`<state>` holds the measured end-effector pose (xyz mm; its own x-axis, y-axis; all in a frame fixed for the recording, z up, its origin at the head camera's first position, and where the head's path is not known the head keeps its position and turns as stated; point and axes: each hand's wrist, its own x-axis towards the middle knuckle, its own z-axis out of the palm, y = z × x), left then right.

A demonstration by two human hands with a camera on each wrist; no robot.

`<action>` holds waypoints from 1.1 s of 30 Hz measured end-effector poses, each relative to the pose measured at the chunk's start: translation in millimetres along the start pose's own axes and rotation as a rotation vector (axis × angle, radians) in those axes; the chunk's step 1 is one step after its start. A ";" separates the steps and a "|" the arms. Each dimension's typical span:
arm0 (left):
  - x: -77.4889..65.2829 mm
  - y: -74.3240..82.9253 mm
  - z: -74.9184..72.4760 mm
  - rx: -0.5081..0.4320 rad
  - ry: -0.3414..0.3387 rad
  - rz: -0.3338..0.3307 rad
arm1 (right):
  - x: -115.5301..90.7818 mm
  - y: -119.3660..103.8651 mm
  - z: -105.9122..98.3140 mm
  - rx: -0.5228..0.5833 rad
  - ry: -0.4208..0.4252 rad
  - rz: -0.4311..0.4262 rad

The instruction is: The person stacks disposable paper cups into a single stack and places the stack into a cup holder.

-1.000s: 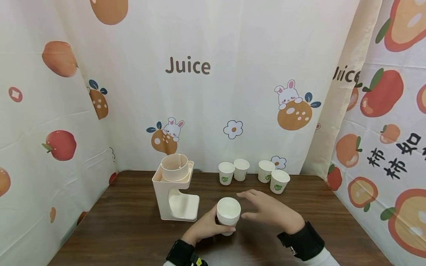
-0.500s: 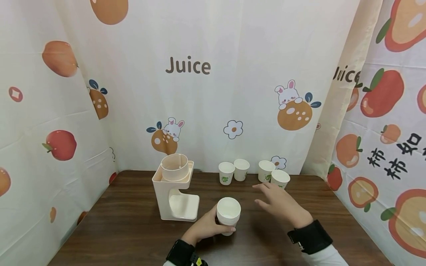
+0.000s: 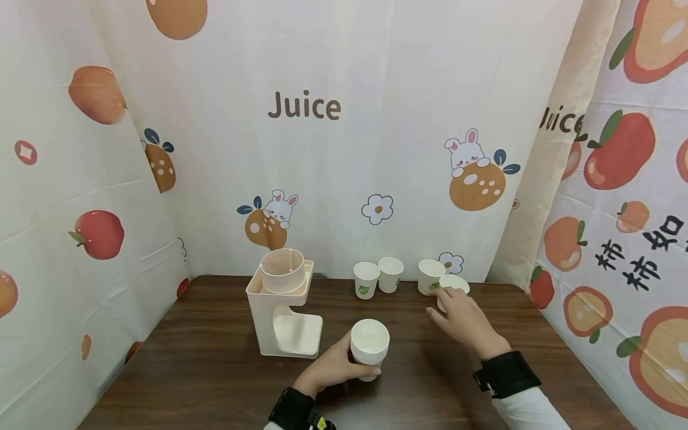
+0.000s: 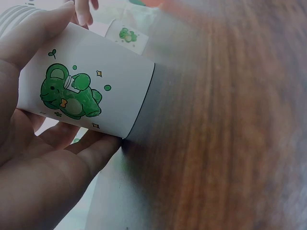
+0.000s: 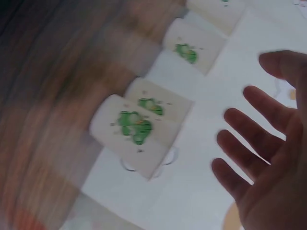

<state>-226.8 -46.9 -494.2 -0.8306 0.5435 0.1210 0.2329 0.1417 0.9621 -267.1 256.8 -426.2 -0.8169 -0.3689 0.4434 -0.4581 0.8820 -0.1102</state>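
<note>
My left hand (image 3: 334, 362) grips a stack of white paper cups (image 3: 369, 346) near the front of the table. In the left wrist view the stack's outer cup (image 4: 86, 81) shows a green cartoon bear, with thumb and fingers wrapped round it. My right hand (image 3: 465, 319) reaches toward the back right cups, its fingers spread and holding nothing. In the head view it overlaps the front right cup (image 3: 454, 282); another cup (image 3: 430, 275) stands just left of that one. The right wrist view shows the hand's fingers (image 5: 254, 129) apart from the nearest cup (image 5: 134, 134).
Two more paper cups, one in front (image 3: 365, 280) and one behind (image 3: 390, 275), stand at the back middle. A cream juicer-like machine (image 3: 282, 310) with a round top stands left of the stack. A printed curtain (image 3: 333, 161) hangs behind the dark wooden table (image 3: 204, 358).
My right hand has moved away from the cup stack, to the right and back, up to the back right cups. The left hand has stayed on the stack.
</note>
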 end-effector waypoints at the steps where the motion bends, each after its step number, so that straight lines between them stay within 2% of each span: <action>1: 0.0 -0.2 0.1 0.000 0.000 0.000 | 0.6 2.3 2.0 -0.009 0.015 0.005; 11: -0.7 1.4 0.1 0.001 0.008 -0.028 | 11.6 28.6 20.0 -0.070 0.172 0.088; 16: -0.9 1.9 -0.3 -0.004 0.010 -0.027 | 15.6 43.6 24.5 -0.084 0.200 0.103; 24: -0.9 2.3 -0.1 -0.007 -0.001 -0.030 | 15.7 55.4 26.0 -0.072 0.134 0.185; 33: -0.7 2.6 0.4 0.000 0.004 -0.007 | 20.8 62.0 30.5 -0.085 -0.009 0.288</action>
<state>-225.4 -46.5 -491.9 -0.8342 0.5392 0.1156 0.2272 0.1451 0.9630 -323.2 294.8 -450.9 -0.9122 -0.1023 0.3968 -0.1765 0.9720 -0.1550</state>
